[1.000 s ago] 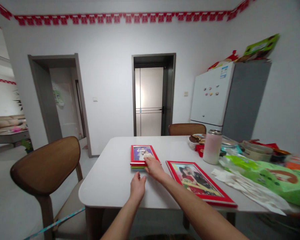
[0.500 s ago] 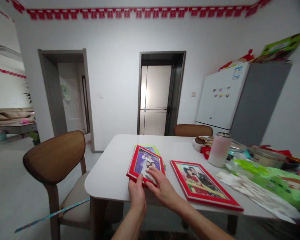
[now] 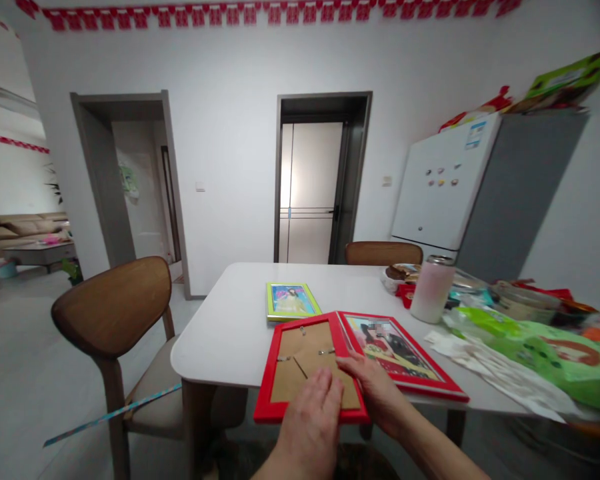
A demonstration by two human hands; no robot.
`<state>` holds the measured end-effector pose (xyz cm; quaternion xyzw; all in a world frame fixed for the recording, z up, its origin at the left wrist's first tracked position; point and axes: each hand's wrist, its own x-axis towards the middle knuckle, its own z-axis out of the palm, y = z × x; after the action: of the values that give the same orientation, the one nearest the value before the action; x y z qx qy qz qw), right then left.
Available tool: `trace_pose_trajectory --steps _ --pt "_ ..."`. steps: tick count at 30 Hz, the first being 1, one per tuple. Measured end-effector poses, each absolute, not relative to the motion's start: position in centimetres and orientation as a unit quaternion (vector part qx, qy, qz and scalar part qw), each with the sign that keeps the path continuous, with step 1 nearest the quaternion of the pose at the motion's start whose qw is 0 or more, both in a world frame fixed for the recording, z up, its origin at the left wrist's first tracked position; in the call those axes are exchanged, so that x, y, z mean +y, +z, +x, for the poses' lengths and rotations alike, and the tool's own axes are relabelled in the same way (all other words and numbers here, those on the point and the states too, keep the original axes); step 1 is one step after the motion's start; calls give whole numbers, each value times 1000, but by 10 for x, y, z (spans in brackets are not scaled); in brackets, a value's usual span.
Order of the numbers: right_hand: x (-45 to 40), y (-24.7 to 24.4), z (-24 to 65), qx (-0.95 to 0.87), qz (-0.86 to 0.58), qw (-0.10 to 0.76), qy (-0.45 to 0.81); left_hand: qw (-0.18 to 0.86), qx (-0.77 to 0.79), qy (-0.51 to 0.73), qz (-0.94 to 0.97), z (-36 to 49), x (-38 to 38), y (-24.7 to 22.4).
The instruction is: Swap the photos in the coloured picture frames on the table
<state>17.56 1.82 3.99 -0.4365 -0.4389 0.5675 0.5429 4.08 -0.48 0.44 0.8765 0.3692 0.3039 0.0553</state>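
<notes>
from my end of the feed, i have the red frame (image 3: 305, 343) low in the middle of the view, its brown back facing me, with small metal fittings and a short dark line on the board. it's in front of the near edge of the white table (image 3: 210, 333), tilted.

my right hand (image 3: 377, 387) is closed on its right side, thumb over the rim and the other fingers mostly hidden. my left hand (image 3: 313, 417) lies over the lower part of the back, fingers together and nearly straight; i can't tell whether its thumb, out of sight, grips the edge.

just beyond its top edge, near the centre, the green frame (image 3: 291, 301) lies picture up on the table. right of centre, the second red frame (image 3: 405, 360) lies picture up too; its left edge meets the held one in my view, though i can't tell if they touch.

further right i see a pink and white bottle (image 3: 433, 290) upright, a crumpled white cloth (image 3: 490, 370) and a green packet (image 3: 545, 363) at the lower right. a brown chair (image 3: 113, 307) stands at the lower left, a fridge (image 3: 440, 187) at the upper right, and a pale door (image 3: 311, 180) above centre.
</notes>
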Motion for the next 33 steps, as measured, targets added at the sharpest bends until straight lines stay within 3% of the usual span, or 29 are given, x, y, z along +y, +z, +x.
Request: trace_pose_trajectory --steps 4,8,13,18,33 --pt "34 23 186 -521 -522 443 510 118 368 248 888 43 -4 1" --pt "49 11 195 -624 -632 338 312 197 367 223 881 30 0 11" --pt "53 8 198 -688 -667 255 129 204 438 187 855 1 7 19" --pt "49 8 197 -725 -652 213 69 177 455 175 855 -13 6 16" --pt "72 7 183 -739 -643 199 10 219 456 243 828 -18 8 5"
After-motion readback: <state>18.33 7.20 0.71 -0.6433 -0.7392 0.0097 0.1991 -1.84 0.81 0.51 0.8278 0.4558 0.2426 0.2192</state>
